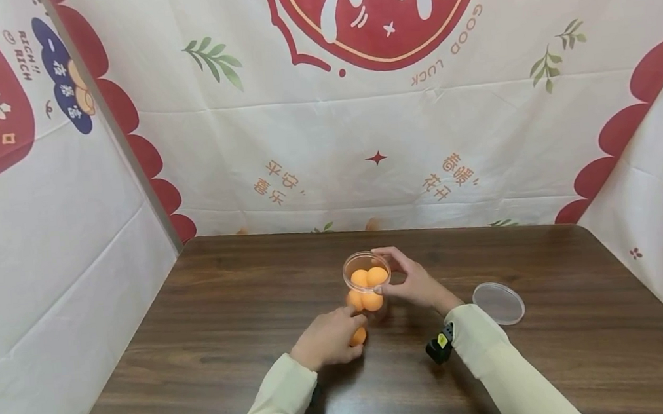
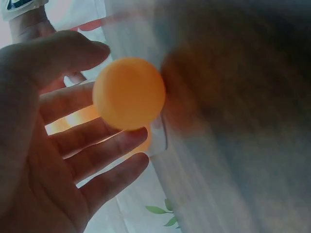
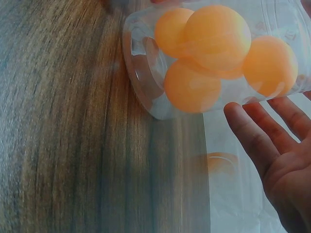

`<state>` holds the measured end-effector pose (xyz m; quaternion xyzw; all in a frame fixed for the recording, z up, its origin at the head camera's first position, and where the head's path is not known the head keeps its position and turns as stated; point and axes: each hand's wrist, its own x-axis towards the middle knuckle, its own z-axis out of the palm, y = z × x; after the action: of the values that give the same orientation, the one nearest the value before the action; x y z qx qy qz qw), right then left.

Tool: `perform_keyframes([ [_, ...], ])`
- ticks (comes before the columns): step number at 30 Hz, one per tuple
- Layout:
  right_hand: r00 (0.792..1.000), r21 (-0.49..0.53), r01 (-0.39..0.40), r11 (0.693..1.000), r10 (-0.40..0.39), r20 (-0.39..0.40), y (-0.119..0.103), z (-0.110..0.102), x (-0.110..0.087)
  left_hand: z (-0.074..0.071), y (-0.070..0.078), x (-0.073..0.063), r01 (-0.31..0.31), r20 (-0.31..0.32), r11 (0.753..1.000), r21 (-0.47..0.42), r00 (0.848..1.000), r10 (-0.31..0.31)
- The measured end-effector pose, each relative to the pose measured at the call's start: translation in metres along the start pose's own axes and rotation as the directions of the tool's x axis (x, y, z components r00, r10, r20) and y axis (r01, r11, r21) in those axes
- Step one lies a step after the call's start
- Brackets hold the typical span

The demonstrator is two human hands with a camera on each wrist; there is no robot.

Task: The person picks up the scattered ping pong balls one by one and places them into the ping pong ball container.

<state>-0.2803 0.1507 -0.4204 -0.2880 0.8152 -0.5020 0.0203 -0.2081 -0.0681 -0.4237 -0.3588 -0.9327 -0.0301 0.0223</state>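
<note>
A clear plastic jar (image 1: 346, 261) stands upright on the table without its lid, with several orange balls (image 1: 372, 301) piled inside, the size of ping-pong balls. My right hand (image 1: 415, 284) grips the jar near its rim, thumb on the near side and fingers at the back. In the right wrist view, fingertips (image 3: 234, 112) lie along the jar's wall. In front of the jar, my left hand (image 1: 330, 338) reaches around a loose orange ball (image 2: 129, 93) at the tabletop. The left thumb is on one side of this ball and extended fingers are on the other, not closed round it.
A round clear lid (image 1: 498, 303) lies flat on the dark wood table (image 1: 227, 295), right of the jar. Behind the table's far edge hangs a printed white cloth (image 1: 325, 135), and similar cloth covers both sides. A small black device (image 1: 440, 345) is strapped at the right wrist.
</note>
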Motion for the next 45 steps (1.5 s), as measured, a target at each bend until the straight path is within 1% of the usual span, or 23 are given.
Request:
perform_keyframes([
  [3, 1.000, 0.000, 0.009, 1.000, -0.009, 0.006, 0.002, 0.000, 0.000, 0.006, 0.001, 0.000, 0.008, 0.034, 1.000, 0.019, 0.999, -0.008],
  [5, 1.000, 0.003, 0.011, 1.000, -0.011, 0.009, 0.002, 0.000, 0.000, 0.009, 0.002, 0.000, 0.012, 0.044, 0.999, 0.031, 0.999, -0.013],
  [8, 1.000, 0.007, 0.002, 1.000, -0.002, 0.009, 0.001, -0.001, 0.000, 0.012, 0.003, -0.001, 0.012, 0.038, 0.999, 0.043, 0.999, -0.013],
  [13, 1.000, 0.008, -0.016, 1.000, 0.016, 0.005, 0.000, 0.000, 0.000, 0.012, 0.004, -0.001, 0.009, 0.019, 0.999, 0.045, 1.000, -0.010],
  [20, 1.000, 0.009, -0.014, 1.000, 0.014, 0.003, 0.002, 0.000, 0.000, 0.007, 0.002, -0.002, 0.004, 0.039, 1.000, 0.003, 0.999, -0.004],
  [24, 1.000, 0.000, -0.019, 1.000, 0.019, -0.002, 0.003, 0.000, 0.000, 0.002, -0.001, -0.002, -0.004, 0.039, 1.000, -0.012, 0.999, 0.005],
  [30, 1.000, -0.003, -0.018, 1.000, 0.018, -0.002, 0.003, 0.000, 0.000, -0.010, -0.006, -0.002, 0.011, 0.029, 0.998, -0.058, 1.000, -0.009],
  [39, 1.000, -0.004, -0.017, 1.000, 0.017, -0.001, 0.003, 0.000, 0.000, -0.032, -0.013, 0.000, 0.017, 0.010, 0.999, -0.051, 1.000, -0.017],
  [45, 1.000, 0.006, -0.024, 1.000, 0.024, -0.002, 0.001, 0.000, -0.001, -0.049, -0.010, -0.001, -0.004, -0.044, 0.999, -0.036, 0.999, 0.003],
])
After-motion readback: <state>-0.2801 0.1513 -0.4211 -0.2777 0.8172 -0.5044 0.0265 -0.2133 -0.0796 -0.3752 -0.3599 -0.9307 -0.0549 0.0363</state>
